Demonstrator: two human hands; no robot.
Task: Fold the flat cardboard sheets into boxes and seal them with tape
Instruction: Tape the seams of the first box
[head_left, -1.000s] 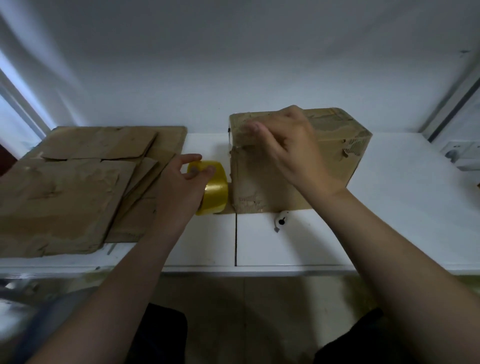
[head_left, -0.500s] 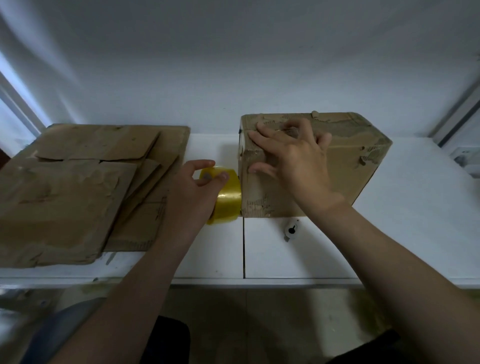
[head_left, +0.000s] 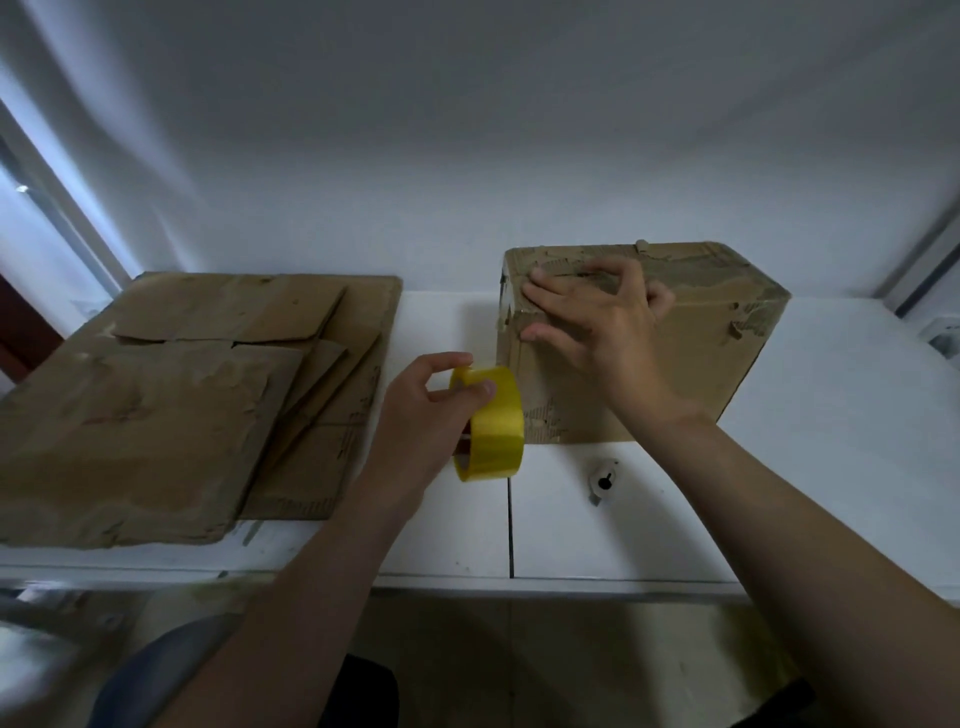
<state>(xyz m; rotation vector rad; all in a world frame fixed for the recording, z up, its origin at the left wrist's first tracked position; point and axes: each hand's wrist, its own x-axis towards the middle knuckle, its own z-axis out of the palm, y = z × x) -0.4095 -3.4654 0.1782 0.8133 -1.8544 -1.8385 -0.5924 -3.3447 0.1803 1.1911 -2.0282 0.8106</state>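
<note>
A folded brown cardboard box (head_left: 691, 353) stands on the white table (head_left: 831, 441), right of centre, its top flaps closed. My right hand (head_left: 592, 322) lies spread over the box's near top-left corner, fingers on the top and thumb on the front face. My left hand (head_left: 421, 410) grips a yellow tape roll (head_left: 491, 426) just left of the box's lower front corner, index finger and thumb curled round the roll. A stack of flat cardboard sheets (head_left: 171, 405) lies at the left.
A small white object with a dark hole (head_left: 602, 480) sits on the table in front of the box. A seam (head_left: 510, 525) divides the table top. The white wall is close behind the box. The table's front edge runs below my forearms.
My right hand has spread flat over the box's near corner. The left hand with the tape roll has stayed beside the box, drawn slightly away from it.
</note>
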